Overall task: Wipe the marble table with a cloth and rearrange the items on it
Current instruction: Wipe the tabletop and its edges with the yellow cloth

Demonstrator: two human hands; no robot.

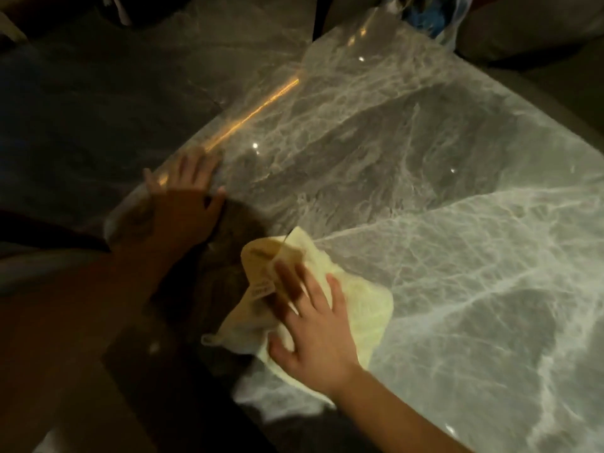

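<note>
A glossy grey-white veined marble table [441, 197] fills the middle and right of the view. A pale yellow cloth [366, 308] with a small hanging loop lies flat on its near left part. My right hand [313, 325] presses down on the cloth with fingers spread, palm flat. My left hand [186, 197] rests flat on the table's left edge, fingers apart, holding nothing. No other items show on the tabletop.
A dark floor [114, 93] lies beyond the table's left edge. A plastic bag with something blue inside [434, 18] sits past the far corner. A dark upholstered seat [536, 24] stands at the top right. The scene is dim.
</note>
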